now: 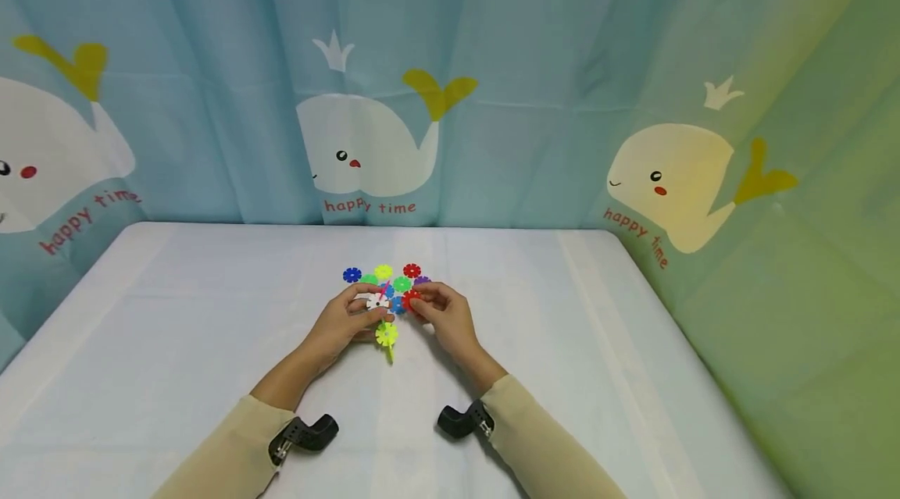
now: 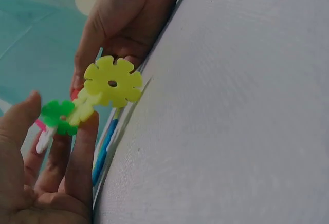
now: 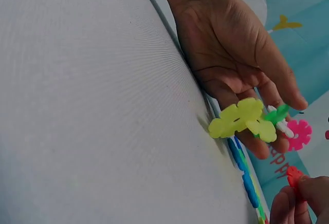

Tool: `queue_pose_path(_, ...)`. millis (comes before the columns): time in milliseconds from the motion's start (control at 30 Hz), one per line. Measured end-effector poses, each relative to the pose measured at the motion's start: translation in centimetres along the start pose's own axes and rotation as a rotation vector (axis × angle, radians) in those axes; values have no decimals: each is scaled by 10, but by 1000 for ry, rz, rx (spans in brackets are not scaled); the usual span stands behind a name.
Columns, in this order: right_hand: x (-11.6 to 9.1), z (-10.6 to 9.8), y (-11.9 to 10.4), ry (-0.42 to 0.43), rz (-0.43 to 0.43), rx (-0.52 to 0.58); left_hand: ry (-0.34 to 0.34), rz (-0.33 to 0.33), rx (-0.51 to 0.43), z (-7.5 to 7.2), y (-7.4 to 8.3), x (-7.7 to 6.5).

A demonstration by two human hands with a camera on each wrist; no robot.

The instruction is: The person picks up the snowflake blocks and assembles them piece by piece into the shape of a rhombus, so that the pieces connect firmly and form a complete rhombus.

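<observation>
My left hand (image 1: 343, 325) holds a cluster of joined plastic snowflake discs between thumb and fingers. The cluster has a white disc (image 1: 377, 303), a yellow disc (image 2: 112, 81), a green disc (image 2: 57, 116) and a pink disc (image 3: 299, 134). Its yellow end sticks out toward the near side of the table. Just to the right, my right hand (image 1: 450, 321) pinches a single red disc (image 3: 293, 176) between thumb and fingers. In the right wrist view, a gap shows between the red disc and the cluster. Fingers partly cover the cluster's middle in the head view.
Several loose discs lie flat just beyond the hands, among them a dark blue disc (image 1: 351, 275), a far red disc (image 1: 412, 270) and a light green disc (image 1: 401, 284). They rest on a white table (image 1: 211, 311). A whale-print curtain (image 1: 520, 93) hangs behind it.
</observation>
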State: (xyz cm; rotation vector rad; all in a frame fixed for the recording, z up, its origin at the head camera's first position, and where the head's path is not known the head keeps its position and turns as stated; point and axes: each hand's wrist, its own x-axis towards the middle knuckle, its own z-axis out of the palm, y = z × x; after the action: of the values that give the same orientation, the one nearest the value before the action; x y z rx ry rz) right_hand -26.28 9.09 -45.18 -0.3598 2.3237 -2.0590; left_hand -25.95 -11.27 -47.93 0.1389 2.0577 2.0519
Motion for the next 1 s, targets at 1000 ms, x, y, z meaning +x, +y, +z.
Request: queue_pose_path(1000, 8, -1, -6, 32, 55, 99, -44, -34, 49, -6, 0, 0)
